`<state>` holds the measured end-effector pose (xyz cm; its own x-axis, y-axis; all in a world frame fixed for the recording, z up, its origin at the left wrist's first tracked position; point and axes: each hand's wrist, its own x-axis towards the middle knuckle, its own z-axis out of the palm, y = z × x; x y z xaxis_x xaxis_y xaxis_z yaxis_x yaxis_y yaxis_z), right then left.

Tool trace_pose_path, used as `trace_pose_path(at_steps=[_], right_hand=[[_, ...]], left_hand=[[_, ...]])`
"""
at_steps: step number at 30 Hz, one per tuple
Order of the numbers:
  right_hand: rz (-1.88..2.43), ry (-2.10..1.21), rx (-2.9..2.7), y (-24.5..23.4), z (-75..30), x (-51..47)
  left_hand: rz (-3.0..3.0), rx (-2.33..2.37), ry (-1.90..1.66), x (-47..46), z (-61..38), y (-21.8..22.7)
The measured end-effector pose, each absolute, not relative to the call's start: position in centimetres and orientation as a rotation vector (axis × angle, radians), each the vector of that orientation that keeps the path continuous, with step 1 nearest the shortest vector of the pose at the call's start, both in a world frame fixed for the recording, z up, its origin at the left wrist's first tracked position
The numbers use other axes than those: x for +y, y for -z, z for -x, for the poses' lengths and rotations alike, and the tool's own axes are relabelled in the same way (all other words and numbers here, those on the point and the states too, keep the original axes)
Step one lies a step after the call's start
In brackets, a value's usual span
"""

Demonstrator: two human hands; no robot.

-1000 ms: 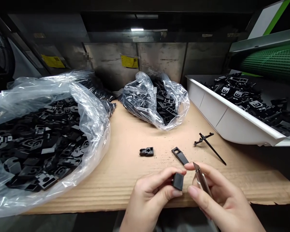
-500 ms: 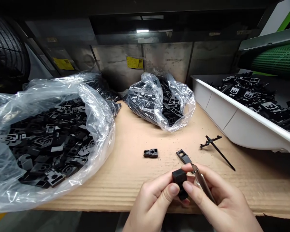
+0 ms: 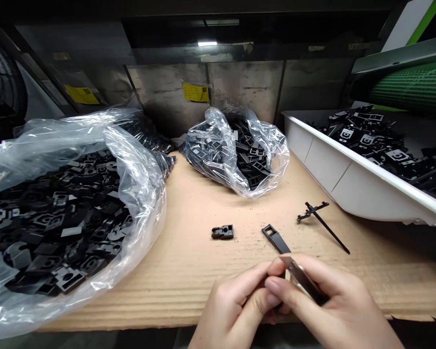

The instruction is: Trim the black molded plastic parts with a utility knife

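Observation:
My left hand (image 3: 236, 300) and my right hand (image 3: 334, 300) are close together above the front edge of a cardboard sheet (image 3: 189, 203). My right hand pinches a flat metal tool (image 3: 301, 278) with a shiny face. My left fingers hold a small black plastic part (image 3: 282, 274), nearly hidden by both hands. Just beyond them lies a black plastic strip with a rectangular hole (image 3: 275, 238). A black plastic clip block (image 3: 222, 232) rests further left, and a thin black T-shaped runner (image 3: 321, 223) lies to the right.
A large open plastic bag (image 3: 141, 194) of black parts fills the left side. Another bag (image 3: 236, 150) stands at the back. A white tray (image 3: 356, 174) holding black parts sits on the right, below a green mesh belt (image 3: 410, 87).
My hands have come closer together, and my fingers now cover the black part that showed between them. The metal tool has tilted flatter, and the view has shifted slightly.

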<state>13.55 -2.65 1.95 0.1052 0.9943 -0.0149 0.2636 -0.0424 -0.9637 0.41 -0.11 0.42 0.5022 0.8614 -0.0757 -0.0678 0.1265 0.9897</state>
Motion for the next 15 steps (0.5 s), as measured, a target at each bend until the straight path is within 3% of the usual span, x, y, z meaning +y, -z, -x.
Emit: trace_pose_path(at_steps=[9, 15], right_hand=[[1.674, -0.599, -1.278, -1.2, -16.6, -3.4], [1.548, -0.526, -1.597, -0.1, -17.8, -4.4]], left_hand=[[-1.530, 0.900, -0.917, 0.3, 0.0, -0.1], [-1.166, 0.754, -0.894, -0.4, 0.1, 0.2]])
